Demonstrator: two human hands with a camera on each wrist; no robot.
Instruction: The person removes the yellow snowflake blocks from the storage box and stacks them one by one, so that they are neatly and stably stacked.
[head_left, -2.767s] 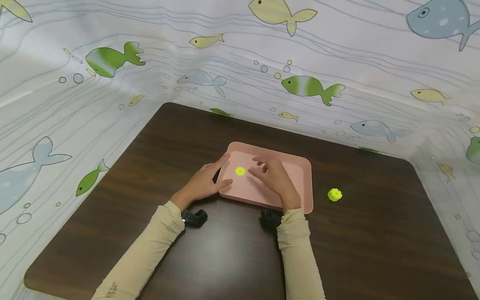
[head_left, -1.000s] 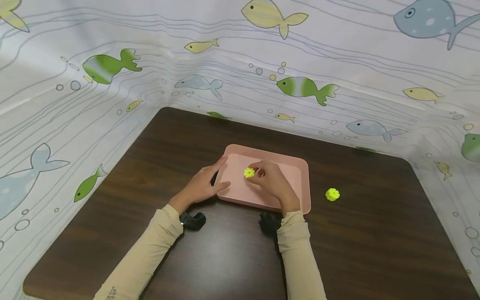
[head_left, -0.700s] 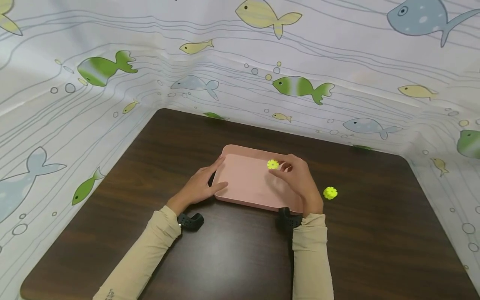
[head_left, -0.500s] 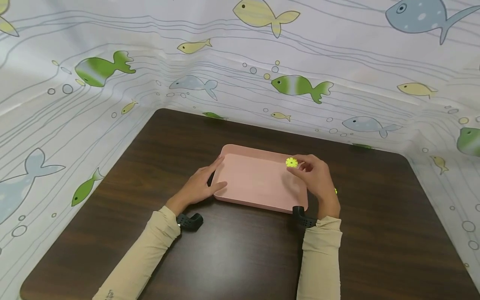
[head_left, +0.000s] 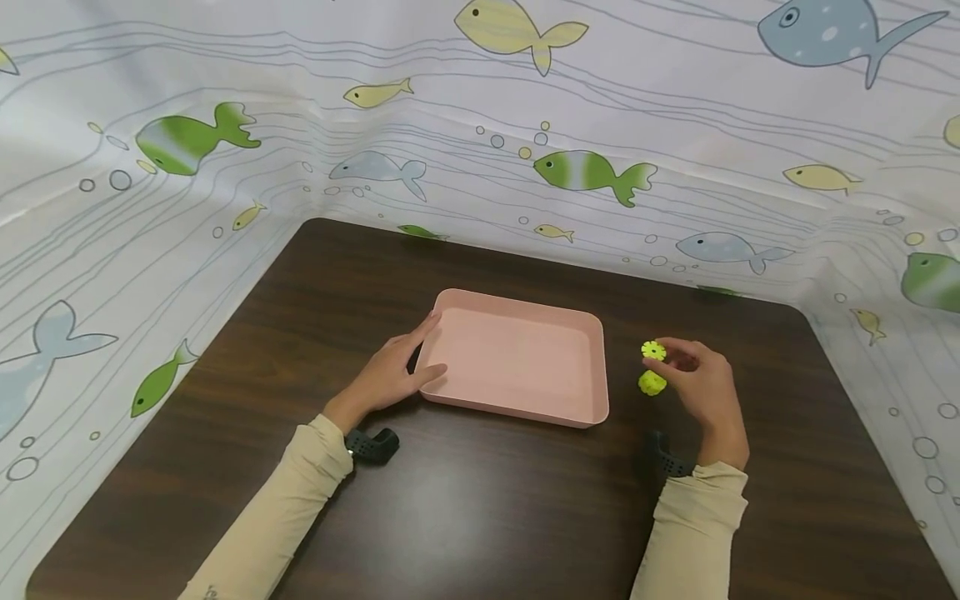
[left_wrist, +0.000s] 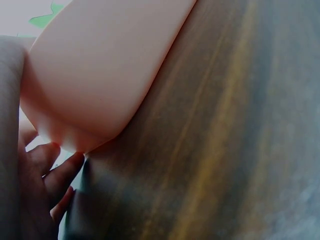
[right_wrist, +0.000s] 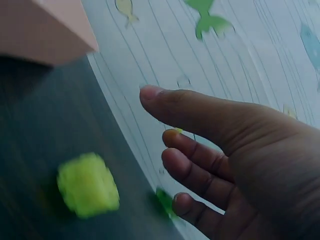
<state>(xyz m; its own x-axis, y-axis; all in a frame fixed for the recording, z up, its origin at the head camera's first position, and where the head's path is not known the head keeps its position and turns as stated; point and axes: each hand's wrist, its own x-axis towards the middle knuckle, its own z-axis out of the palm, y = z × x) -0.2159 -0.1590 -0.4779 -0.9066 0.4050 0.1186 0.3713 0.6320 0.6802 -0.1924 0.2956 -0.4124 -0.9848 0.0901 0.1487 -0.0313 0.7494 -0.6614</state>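
Between thumb and fingers, my right hand [head_left: 701, 385] pinches a bright yellow flower-shaped disc [head_left: 653, 350] with notched edges and a small centre hole. It hovers just above and behind a small yellow pile [head_left: 652, 383] of similar pieces on the table, right of the tray. In the right wrist view the pile [right_wrist: 88, 185] is blurred, and the pinched disc is mostly hidden behind the thumb. My left hand [head_left: 386, 371] rests against the left side of a shallow pink tray [head_left: 517, 409], fingers extended along its edge and thumb over the rim. Nothing lies inside the tray.
A dark wood-grain table [head_left: 480, 517] bears everything. White sheeting [head_left: 450, 125] printed with fish rises behind and at both sides of the table. A black camera mount [head_left: 373, 447] sits on the left wrist, and another [head_left: 670, 458] on the right.
My right hand picked up the yellow disc from inside the tray and carried it right, past the tray's right rim, to the pile. The left hand has stayed at the tray's left side.
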